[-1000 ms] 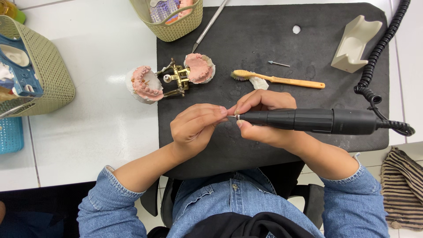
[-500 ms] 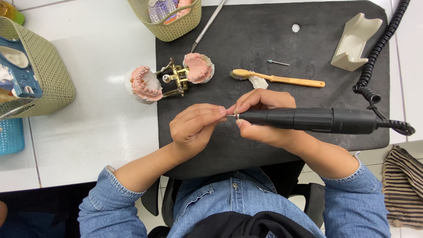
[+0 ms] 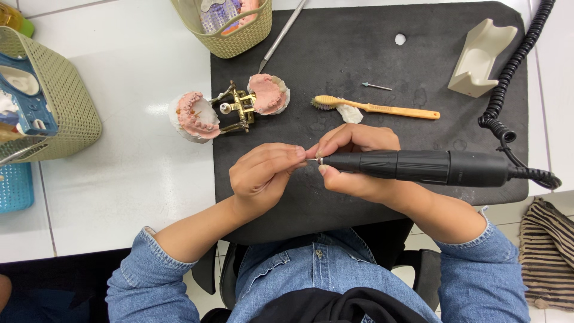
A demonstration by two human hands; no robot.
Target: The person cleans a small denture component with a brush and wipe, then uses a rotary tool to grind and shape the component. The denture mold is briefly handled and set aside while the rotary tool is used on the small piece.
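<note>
Right hand: fingers curled shut around the front of a black cylindrical rotary handpiece, which lies level over the dark rubber mat with its tip pointing to 9 o'clock. Left hand: fingertips pinched together on the thin metal bur at that tip; the bur is mostly hidden by the fingers. Both forearms enter from 6 o'clock in blue denim sleeves. At 11 o'clock of the hands, a pink-and-white dental cast on a brass articulator rests on the tabletop, straddling the mat's edge.

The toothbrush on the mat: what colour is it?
The toothbrush is yellow-orange, handle and bristles alike; seen in the head view.
</note>
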